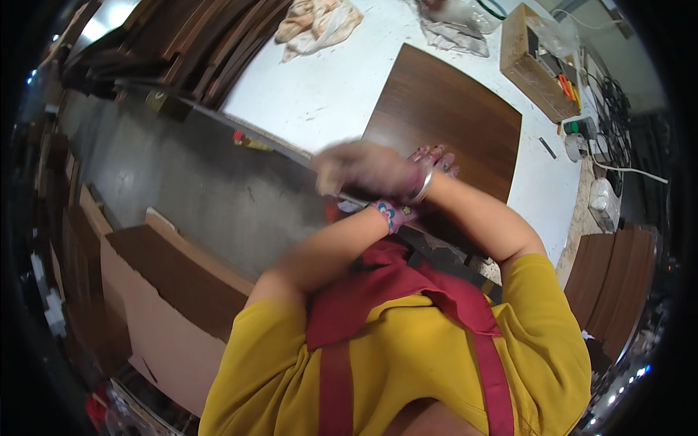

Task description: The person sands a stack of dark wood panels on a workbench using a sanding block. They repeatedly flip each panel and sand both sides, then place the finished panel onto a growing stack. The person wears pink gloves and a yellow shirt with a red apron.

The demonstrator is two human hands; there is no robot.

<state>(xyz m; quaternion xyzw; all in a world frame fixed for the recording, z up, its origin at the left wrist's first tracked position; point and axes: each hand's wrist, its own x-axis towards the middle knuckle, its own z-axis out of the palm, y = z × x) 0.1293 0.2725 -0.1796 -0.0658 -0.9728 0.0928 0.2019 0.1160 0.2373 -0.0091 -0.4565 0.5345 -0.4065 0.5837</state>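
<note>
A dark brown wood-grain panel (454,109) lies on the white tabletop in front of me. My forearms cross over its near edge. My left hand (436,158), in a patterned pink-purple glove, reaches under my right wrist; its fingers are spread out on the panel, with the palm hidden. Above it, my right hand (363,171) extends to the left past the panel's near left corner. It wears a soiled pinkish glove and a silver bangle (423,183) sits at the wrist. Motion smears its fingers, so whether it holds anything is unclear.
Rumpled cloth (318,27) lies at the table's far side, beside stacked brown panels (196,58). A wooden box (534,69) of tools stands far right, near black cables (614,109) and a short dark strip (547,148). More boards (611,283) stand right; cardboard (156,312) lies left.
</note>
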